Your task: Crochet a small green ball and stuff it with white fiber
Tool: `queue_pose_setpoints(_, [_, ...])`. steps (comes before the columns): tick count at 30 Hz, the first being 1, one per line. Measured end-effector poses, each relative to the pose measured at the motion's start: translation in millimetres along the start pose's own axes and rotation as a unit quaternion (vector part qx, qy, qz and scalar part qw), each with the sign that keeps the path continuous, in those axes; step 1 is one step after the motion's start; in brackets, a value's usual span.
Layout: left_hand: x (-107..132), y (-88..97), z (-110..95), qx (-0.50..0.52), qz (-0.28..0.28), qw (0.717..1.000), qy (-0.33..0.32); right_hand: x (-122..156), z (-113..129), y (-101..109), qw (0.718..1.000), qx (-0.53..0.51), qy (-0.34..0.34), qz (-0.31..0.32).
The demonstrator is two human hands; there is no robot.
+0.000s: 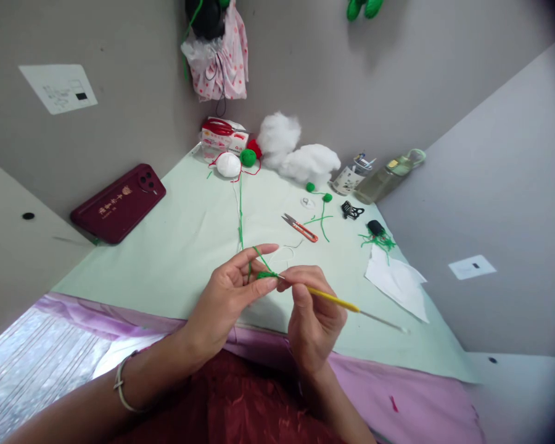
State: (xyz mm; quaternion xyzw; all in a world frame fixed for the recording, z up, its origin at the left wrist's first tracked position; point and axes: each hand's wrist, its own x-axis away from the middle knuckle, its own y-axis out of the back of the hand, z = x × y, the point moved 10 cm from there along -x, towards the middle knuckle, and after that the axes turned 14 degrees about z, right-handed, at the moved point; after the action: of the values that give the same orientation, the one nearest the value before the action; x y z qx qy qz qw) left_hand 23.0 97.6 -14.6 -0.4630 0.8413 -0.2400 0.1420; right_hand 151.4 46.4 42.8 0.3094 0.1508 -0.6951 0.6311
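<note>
Left hand: pinching green crochet piece at thumb tip, index apart from it.
Right hand: clamped on yellow hook, just right of piece.

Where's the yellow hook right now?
In the head view, the yellow hook is in the right hand, just right of centre, its tip at the green piece in the left hand.

Left: maroon phone by wall. Far right: translucent bottle, printed pen cup beside it; black hair clip nearer. Far: pink dotted cloth, hanging.
</note>
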Motion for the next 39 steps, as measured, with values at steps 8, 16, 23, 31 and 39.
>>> queue_pose_setpoints(8, [1, -2.2, 6, 0.040, -0.012, 0.999, 0.007, 17, 20, -7, 0.978, 0.190, 0.088, -0.025])
queue_pose_setpoints(16, [-2, -3.5, -3, 0.014, 0.032, 0.999, 0.007, 8, 11, 1, 0.998, 0.061, 0.030, -0.008])
queue_pose_setpoints(23, [-5, -14.3, 8, 0.105, 0.089, 0.986, 0.092, 1, -20, 5, 0.992, -0.121, -0.044, 0.001])
queue_pose_setpoints(31, [-6, -16.6, 15, 0.141, 0.125, 0.975, 0.115, -7, -27, 12, 0.972, -0.216, -0.085, -0.025])
queue_pose_setpoints(39, [-7, -17.5, 12, 0.140, 0.110, 0.981, 0.074, -6, -39, 6, 0.950, -0.277, -0.142, -0.006])
